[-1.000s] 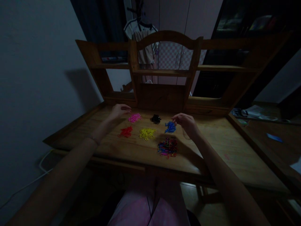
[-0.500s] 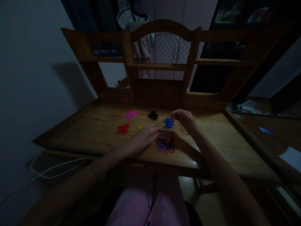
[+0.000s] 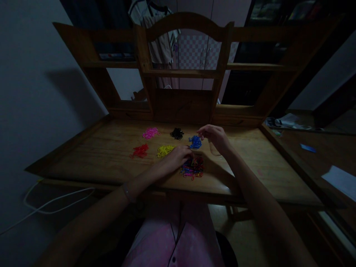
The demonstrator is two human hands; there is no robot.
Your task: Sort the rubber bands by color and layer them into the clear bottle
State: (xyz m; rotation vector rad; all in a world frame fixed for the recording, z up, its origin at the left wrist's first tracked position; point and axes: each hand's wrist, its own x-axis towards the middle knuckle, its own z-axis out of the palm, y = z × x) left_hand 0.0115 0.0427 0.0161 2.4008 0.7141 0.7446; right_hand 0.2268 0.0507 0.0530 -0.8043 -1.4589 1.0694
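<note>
Both forearms (image 3: 253,187) extended, left hand (image 3: 180,155) palm down, right hand (image 3: 215,136) with fingers (image 3: 203,129) bent

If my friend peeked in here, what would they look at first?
Probably the bright little piles on the wooden desk: a pink pile and black pile at the back, a red pile and yellow pile nearer. Next, the mixed-colour pile in front, with the left hand at its edge; the right hand is beside the blue pile.
</note>
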